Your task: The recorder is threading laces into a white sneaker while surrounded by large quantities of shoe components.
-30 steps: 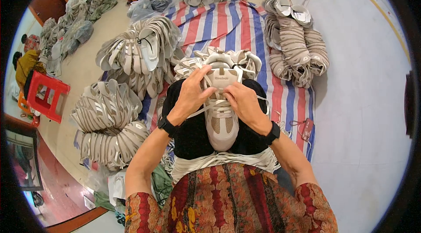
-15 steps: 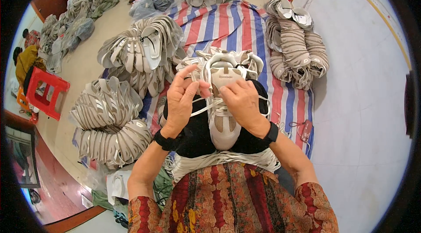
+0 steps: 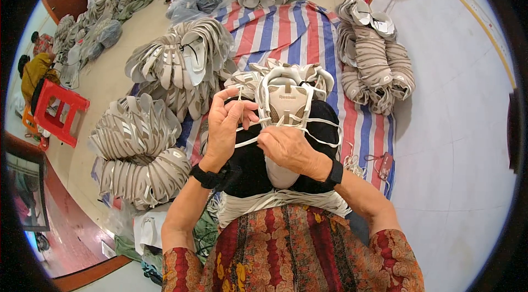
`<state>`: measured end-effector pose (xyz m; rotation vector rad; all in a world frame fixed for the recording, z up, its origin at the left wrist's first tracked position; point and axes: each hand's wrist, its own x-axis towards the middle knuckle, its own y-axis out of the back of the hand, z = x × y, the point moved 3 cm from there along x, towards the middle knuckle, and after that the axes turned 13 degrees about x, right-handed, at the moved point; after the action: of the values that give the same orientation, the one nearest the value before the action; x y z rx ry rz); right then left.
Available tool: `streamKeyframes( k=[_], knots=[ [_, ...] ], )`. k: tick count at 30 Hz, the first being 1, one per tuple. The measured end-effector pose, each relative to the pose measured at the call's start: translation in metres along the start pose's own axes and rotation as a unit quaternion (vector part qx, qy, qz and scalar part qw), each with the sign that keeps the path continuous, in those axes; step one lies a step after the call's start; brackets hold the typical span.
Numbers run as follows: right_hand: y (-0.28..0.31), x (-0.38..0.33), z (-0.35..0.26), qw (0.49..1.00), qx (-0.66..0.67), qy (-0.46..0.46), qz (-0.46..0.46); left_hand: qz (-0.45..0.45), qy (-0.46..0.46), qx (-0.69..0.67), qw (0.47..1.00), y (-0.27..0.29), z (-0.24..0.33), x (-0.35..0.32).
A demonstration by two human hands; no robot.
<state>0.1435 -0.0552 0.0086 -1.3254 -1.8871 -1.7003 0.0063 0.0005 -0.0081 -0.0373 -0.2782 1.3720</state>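
A beige-and-white shoe upper (image 3: pixel 286 103) with tan mesh lies upright across my black-covered lap (image 3: pixel 245 174), its toe toward me. White shoelace (image 3: pixel 322 141) crosses its throat and loops out on both sides. My left hand (image 3: pixel 224 130) is raised at the upper's left edge, thumb and forefinger pinching a lace end that points up. Over the lower throat, my right hand (image 3: pixel 294 152) is closed, its fingertips pinched on the lace at the left eyelet row. That hand covers the lower eyelets and part of the toe.
More shoe uppers (image 3: pixel 247 80) lie just beyond my lap. Bundled uppers stand in a left stack (image 3: pixel 137 176), a farther left stack (image 3: pixel 181 53) and a right stack (image 3: pixel 377 64). White laces (image 3: pixel 280 199) lie across my waist. A striped sheet (image 3: pixel 275 31) covers the floor; a red stool (image 3: pixel 58 113) stands left.
My right hand has moved down and left from the tongue to the left lower eyelets, uncovering the tongue. My left hand stays nearly in place, its pinched lace end now showing.
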Motion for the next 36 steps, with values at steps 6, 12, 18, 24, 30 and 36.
streamKeyframes(
  k=[6, 12, 18, 24, 30, 36],
  knots=[
    [0.031, -0.025, 0.007, 0.953, 0.089, -0.29, -0.026, -0.083, -0.019, 0.197, 0.977, -0.014, 0.009, 0.005],
    [0.033, -0.028, 0.034, 0.91, 0.023, -0.412, -0.041, -0.067, -0.328, 0.493, 0.803, -0.036, 0.01, 0.021],
    [0.025, -0.034, 0.037, 0.935, 0.008, -0.353, -0.031, -0.11, -0.42, 0.607, 0.666, -0.045, 0.004, 0.023],
    [0.027, -0.036, 0.04, 0.939, 0.031, -0.34, -0.033, -0.171, -0.399, 0.605, 0.667, -0.044, 0.002, 0.026],
    [0.027, -0.042, 0.042, 0.938, 0.051, -0.343, -0.014, -0.176, -0.393, 0.608, 0.667, -0.052, 0.0, 0.027],
    [0.034, -0.04, 0.038, 0.943, 0.07, -0.325, 0.008, -0.136, -0.381, 0.616, 0.676, -0.058, -0.002, 0.028]
  ],
)
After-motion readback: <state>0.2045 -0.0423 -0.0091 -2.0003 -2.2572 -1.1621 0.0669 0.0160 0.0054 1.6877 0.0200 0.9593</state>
